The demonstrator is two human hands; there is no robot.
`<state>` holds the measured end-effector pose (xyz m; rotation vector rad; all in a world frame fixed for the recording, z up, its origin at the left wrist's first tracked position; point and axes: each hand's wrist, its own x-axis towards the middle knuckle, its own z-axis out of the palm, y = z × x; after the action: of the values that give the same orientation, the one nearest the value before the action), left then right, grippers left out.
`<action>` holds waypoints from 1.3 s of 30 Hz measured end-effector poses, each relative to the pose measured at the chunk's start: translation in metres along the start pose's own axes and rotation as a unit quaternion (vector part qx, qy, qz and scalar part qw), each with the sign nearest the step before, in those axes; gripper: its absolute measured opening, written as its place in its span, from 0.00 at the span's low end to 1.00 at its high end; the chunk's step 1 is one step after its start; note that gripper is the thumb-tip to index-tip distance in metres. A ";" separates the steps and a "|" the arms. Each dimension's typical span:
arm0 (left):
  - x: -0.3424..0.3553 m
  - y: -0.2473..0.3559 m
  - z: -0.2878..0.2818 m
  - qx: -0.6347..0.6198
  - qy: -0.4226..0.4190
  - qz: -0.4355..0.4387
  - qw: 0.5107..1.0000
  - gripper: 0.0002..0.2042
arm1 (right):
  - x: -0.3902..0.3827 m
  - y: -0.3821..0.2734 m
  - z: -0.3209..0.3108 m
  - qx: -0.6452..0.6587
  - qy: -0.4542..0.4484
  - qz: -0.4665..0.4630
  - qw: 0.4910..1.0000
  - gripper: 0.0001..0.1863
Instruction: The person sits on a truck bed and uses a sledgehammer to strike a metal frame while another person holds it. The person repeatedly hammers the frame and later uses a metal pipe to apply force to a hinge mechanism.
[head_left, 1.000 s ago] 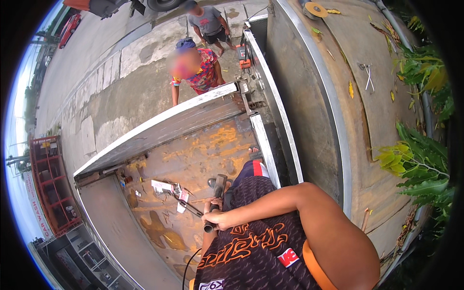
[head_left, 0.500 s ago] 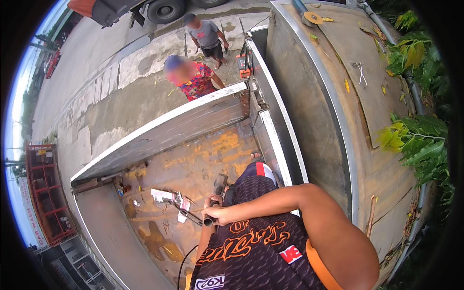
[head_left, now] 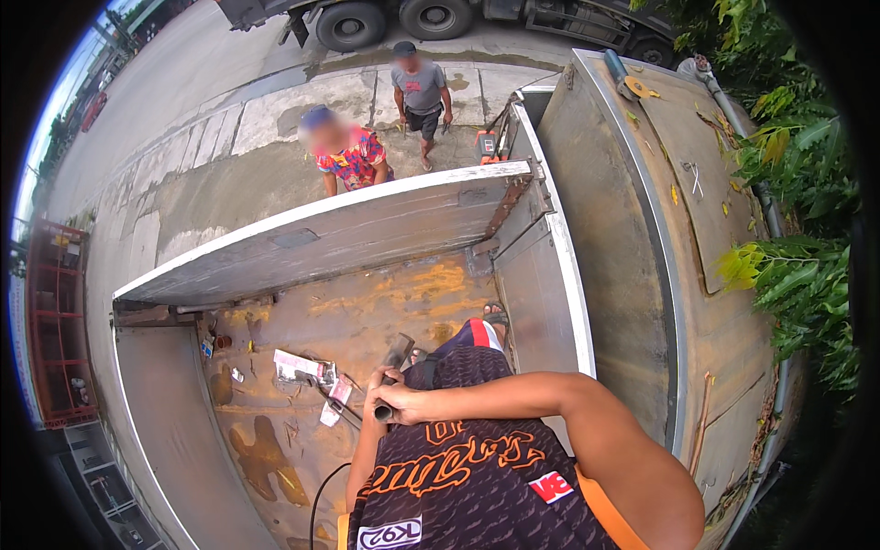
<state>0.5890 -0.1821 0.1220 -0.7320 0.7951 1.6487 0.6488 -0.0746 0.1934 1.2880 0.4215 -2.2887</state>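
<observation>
My left hand (head_left: 379, 379) and my right hand (head_left: 404, 403) are both closed around the hollow pipe handle of a heavy hammer (head_left: 398, 350), held against my body with its head tilted away from me. Below, on the rust-stained metal floor (head_left: 385, 293) of an open box, lie pale packaging scraps (head_left: 295, 365) and a dark metal bar (head_left: 341, 403), partly behind my arm. A black cable (head_left: 316, 500) runs by my left side. My sandalled feet show beside the hammer and near the box's right side.
Steel walls (head_left: 321, 225) enclose me. Beyond stand two people (head_left: 353, 165) (head_left: 422, 96) and an orange-black machine (head_left: 488, 147). On the right are a concrete ledge (head_left: 687, 339) with a grinder (head_left: 632, 84), a pipe (head_left: 770, 206) and leafy branches (head_left: 807, 284). A large truck (head_left: 440, 20) is at the back.
The view has tilted, showing more truck wheels; my hands and hammer sit slightly further left in it. The person in grey has stepped along the pavement; both hands stay on the handle.
</observation>
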 end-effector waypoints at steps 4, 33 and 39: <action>-0.006 0.022 -0.021 -0.007 -0.005 0.050 0.999 0.11 | 0.019 0.009 0.030 -0.008 0.022 0.004 1.000 0.21; 0.021 0.328 0.001 -0.205 0.091 0.410 0.884 0.12 | 0.222 -0.194 0.323 -0.312 -0.021 0.286 0.906 0.17; 0.018 0.387 -0.027 -0.003 0.064 0.450 0.891 0.12 | 0.270 -0.217 0.377 -0.233 0.008 0.236 0.943 0.20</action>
<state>0.2084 -0.2566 0.1408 -0.4902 1.3520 2.4372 0.1422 -0.1425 0.1609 1.0286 0.5506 -1.6514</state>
